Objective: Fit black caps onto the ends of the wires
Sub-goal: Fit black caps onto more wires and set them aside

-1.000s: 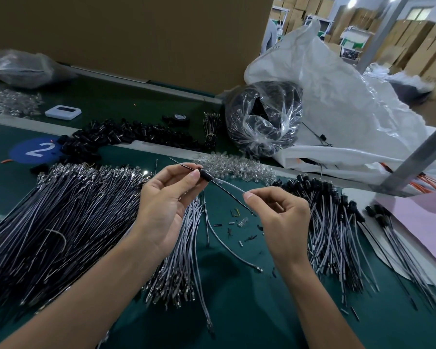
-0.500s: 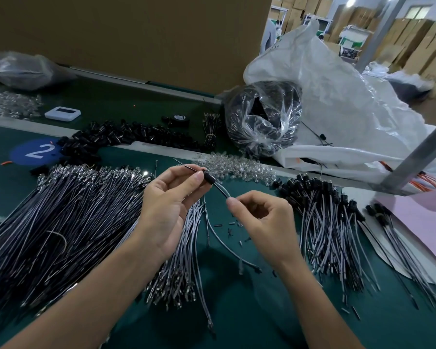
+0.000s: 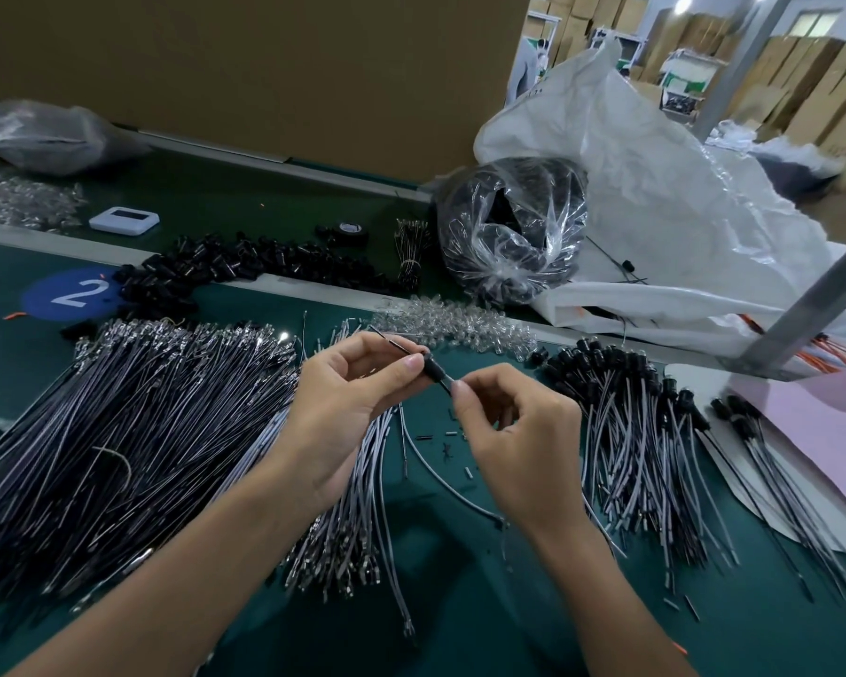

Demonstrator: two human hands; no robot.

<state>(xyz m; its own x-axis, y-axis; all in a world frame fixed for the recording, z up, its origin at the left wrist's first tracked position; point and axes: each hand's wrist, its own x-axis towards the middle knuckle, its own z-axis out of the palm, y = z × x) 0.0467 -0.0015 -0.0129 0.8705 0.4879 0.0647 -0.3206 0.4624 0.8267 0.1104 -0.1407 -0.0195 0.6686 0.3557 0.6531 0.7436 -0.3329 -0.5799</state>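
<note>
Black cap (image 3: 433, 371): held up above the bench, centre of the frame, in the narrow gap between the two hands, tilted down to the right.
Wire (image 3: 387, 337): a thin dark strand runs through the cap. One end pokes out up and left past the left hand, and the other comes out at the cap's lower right.
Left hand (image 3: 348, 398): fingers (image 3: 413, 366) curled, thumb and forefinger pinching the cap's upper-left end.
Right hand (image 3: 518, 432): fingers (image 3: 460, 389) curled in, tips nipping the wire just beside the cap's lower end.
Bare wires (image 3: 142, 422): a thick grey-black sheaf fanned across the left half of the frame, metal terminals at the far ends, some strands passing under the left wrist.
Capped wires (image 3: 631, 432): a bundle to the right of the right hand, black caps on the far ends.
Loose caps (image 3: 245, 261): a black heap in the upper left, along the grey strip.
Clear pieces (image 3: 460, 324): a glittering little heap just beyond the hands.
Clear bag (image 3: 514, 237): full of dark parts, above centre, leaning against a white sack (image 3: 680, 212).
Bench (image 3: 460, 603): green surface, with small black offcuts scattered under the hands and a blue disc (image 3: 77, 293) marked 2 at the left.
Pink sheet (image 3: 811, 422): at the right edge.
</note>
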